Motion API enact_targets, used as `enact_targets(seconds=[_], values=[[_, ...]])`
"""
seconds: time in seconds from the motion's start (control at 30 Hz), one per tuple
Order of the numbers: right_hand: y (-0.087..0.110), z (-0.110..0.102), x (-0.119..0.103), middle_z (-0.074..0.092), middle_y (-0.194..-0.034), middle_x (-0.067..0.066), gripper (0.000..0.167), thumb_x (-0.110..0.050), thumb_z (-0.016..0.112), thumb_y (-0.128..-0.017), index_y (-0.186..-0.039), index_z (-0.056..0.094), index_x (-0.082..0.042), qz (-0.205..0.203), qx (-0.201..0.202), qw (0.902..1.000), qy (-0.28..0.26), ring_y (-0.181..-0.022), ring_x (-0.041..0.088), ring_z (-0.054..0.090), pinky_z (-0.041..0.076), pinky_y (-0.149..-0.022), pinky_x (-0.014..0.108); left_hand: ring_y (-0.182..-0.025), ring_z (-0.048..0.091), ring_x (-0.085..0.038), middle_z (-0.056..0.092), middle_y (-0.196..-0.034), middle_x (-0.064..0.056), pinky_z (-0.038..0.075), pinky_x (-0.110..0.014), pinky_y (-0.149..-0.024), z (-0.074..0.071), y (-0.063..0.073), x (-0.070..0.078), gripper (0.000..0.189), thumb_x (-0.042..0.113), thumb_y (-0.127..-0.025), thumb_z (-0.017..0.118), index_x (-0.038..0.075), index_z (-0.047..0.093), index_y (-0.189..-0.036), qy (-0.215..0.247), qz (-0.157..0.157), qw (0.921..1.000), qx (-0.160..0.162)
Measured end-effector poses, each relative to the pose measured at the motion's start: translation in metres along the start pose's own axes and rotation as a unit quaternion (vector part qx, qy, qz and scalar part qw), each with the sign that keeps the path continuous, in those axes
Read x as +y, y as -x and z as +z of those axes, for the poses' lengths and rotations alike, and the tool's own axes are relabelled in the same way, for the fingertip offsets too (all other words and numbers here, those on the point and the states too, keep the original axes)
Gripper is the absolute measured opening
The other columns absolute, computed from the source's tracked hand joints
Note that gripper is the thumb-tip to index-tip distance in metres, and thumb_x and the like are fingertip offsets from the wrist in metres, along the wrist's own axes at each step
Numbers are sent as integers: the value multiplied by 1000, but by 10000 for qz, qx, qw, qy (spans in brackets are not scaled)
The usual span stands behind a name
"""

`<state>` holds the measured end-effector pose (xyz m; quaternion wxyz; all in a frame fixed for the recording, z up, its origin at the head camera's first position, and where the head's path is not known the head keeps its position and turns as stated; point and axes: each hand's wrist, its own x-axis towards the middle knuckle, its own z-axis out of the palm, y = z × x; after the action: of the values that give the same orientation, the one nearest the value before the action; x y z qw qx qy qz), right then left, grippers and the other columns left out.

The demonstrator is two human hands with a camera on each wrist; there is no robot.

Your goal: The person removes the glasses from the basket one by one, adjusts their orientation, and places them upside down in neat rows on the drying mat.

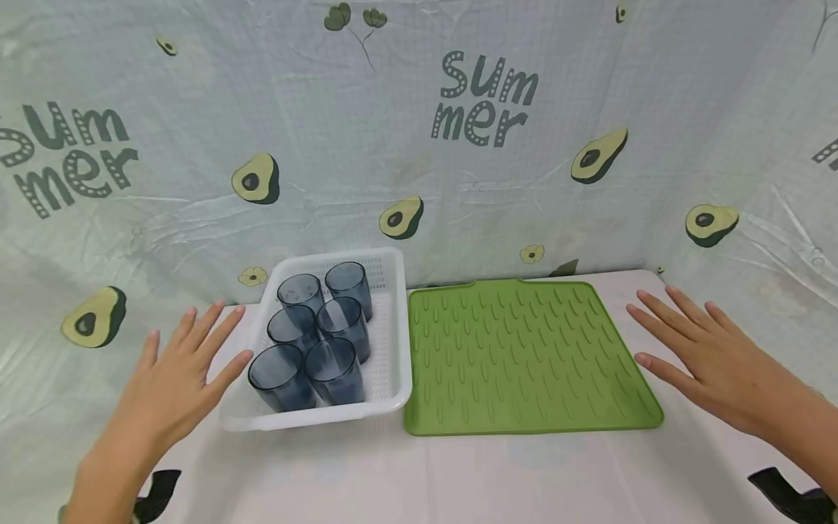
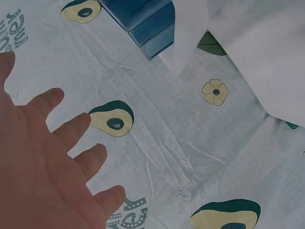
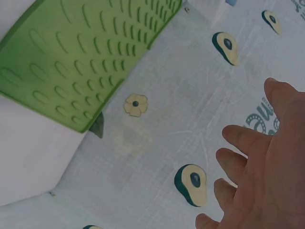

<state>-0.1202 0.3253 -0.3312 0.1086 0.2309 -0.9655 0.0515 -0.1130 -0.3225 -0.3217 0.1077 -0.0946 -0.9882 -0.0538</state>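
Left hand [image 1: 177, 378]: fingers extended and widely spread, thumb set apart; I read nothing held. Position: left side of the basket [image 1: 396, 327], thumb tip nearest its rim. I cannot tell from my feed how small a gap separates them.

Right hand [image 1: 713, 360]: fingers extended and spread, nothing held. Position: well to the right of the basket. The right wrist view shows these fingers touching nothing.

Governing relation: the six glasses [image 1: 342, 319] stand inside the basket, to the right of the left fingers and far to the left of the right fingers. I therefore rate the left hand as the nearer one. Each glass has its long axis near upright, mouth up. They form two columns of three, running from the basket's near end toward its far end; bare floor shows along its right wall.

Mat [image 1: 524, 356]: green, ridged, lying flat just right of the basket. Table [image 1: 419, 480]: pale-covered, extending in front of the basket. Sheet [image 1: 393, 94]: avocado-printed, rising behind the basket.
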Motion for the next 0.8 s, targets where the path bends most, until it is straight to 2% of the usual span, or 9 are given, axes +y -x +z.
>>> enact_targets(seconds=[0.2,0.33,0.4,0.53,0.63,0.8], values=[[-3,1,1,29,-164,19,69,-35,58,-104,-162,27,-14,-37,-49,9999,-99,-158,26,2,-10,-125,46,-154,7,-44,20,-168,-16,-11,-66,-119,-7,-9,0,70,50,-106,46,24,19,-164,-13,241,9997,-46],[-6,1,0,34,-161,21,67,-34,60,-103,-160,33,-11,-59,-50,9998,-163,-156,31,13,-7,-126,41,-153,13,-44,27,-165,-16,-7,-61,-122,-11,-15,2,69,48,-105,49,22,24,-163,24,460,9989,-3],[-7,-1,-1,37,-159,20,67,-34,61,-102,-158,36,-10,-135,7,9998,-140,-155,30,17,-5,-126,34,-153,17,-44,30,-164,-16,-4,-60,-123,-14,-19,4,68,48,-105,50,21,27,-163,55,584,9983,40],[-12,-2,-4,39,-158,18,66,-36,64,-100,-157,39,-11,-168,48,9997,-174,-150,35,29,0,-126,29,-150,26,-44,36,-161,-15,7,-58,-124,-17,-28,12,66,46,-103,55,19,34,-160,97,858,9961,171],[-16,-2,-6,42,-157,18,66,-37,66,-99,-155,42,-10,-188,71,9997,-136,-142,40,39,6,-127,33,-147,32,-44,42,-158,-15,16,-57,-123,-18,-34,17,63,43,-102,59,17,41,-156,144,1061,9939,256],[-24,-2,-12,52,-147,20,60,-34,67,-98,-148,51,-3,-518,314,9982,-17,-133,42,48,10,-127,34,-142,40,-42,50,-152,-13,23,-56,-121,-18,-41,20,57,38,-101,61,14,50,-151,187,1373,9895,417]])
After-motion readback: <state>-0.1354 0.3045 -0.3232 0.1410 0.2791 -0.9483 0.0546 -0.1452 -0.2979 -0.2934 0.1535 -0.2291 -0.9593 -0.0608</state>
